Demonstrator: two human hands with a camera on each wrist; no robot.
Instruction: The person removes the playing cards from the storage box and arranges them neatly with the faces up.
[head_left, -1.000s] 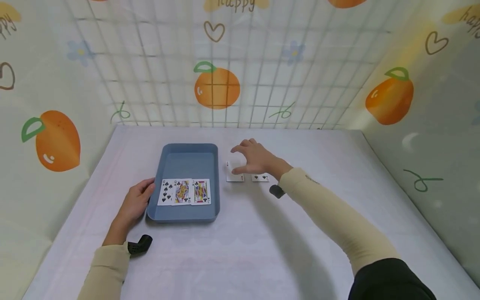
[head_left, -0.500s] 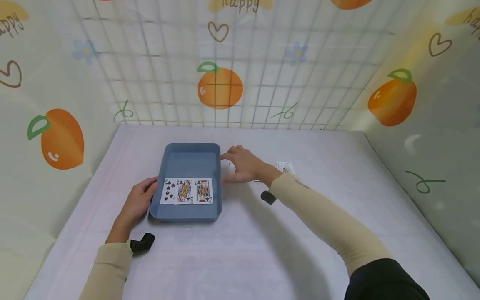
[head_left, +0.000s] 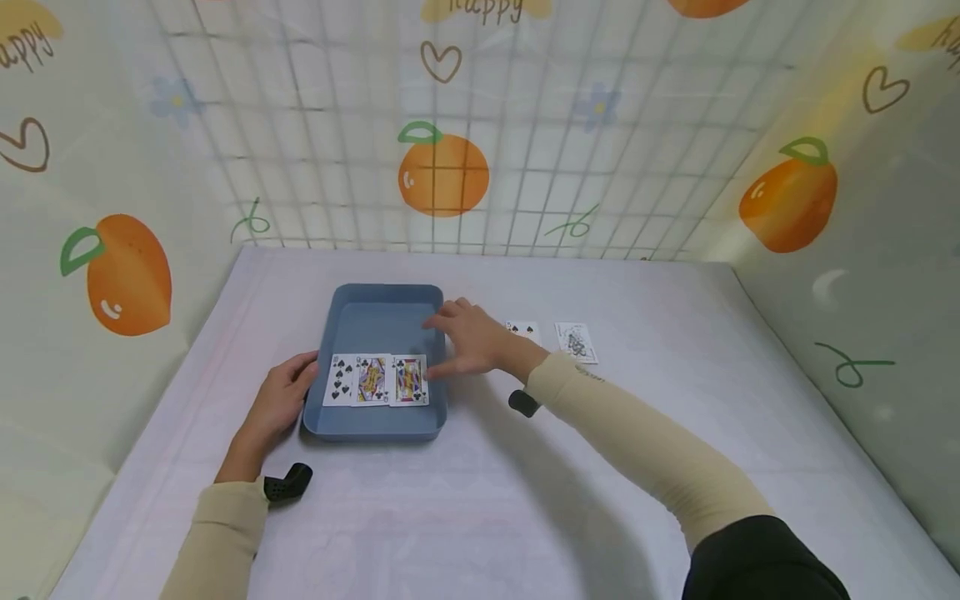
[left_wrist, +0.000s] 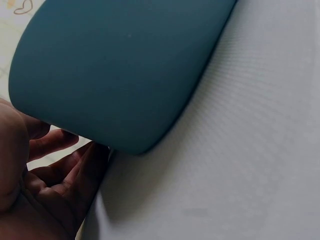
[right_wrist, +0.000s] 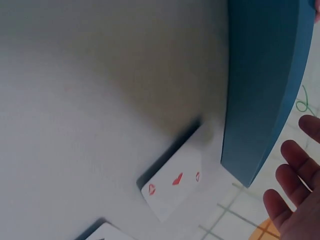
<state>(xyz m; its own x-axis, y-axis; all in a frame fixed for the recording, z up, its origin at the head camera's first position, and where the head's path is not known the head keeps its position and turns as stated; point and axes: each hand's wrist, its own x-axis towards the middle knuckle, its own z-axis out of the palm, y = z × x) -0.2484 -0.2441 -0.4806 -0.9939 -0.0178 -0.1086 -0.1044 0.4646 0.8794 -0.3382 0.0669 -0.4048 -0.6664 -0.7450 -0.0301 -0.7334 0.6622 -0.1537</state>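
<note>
My left hand [head_left: 281, 393] grips the left side of a blue-grey tray [head_left: 375, 429]. In the left wrist view its bent fingers [left_wrist: 54, 143] lie along the tray's end wall [left_wrist: 115, 70]. Several playing cards lie face up in the near half of the tray: a many-pip spade card [head_left: 339, 380], a queen [head_left: 371, 380] and a jack [head_left: 409, 380]. My right hand [head_left: 472, 337] spreads over the tray's right rim, thumb by the jack, with no card between its fingers. An ace of hearts [right_wrist: 177, 177] lies beside the tray in the right wrist view; my hand covers that spot in the head view.
Right of the tray, a black-suit card [head_left: 522, 331] is partly covered by my wrist, and a joker [head_left: 576, 342] lies beyond it. White cloth covers the table [head_left: 420, 517]. A wire grid behind a printed curtain [head_left: 517, 158] rises at the back.
My right hand has moved left and slightly down from above the loose cards to the tray's right rim, uncovering the joker. The left hand stays at the tray. The view has shifted slightly.
</note>
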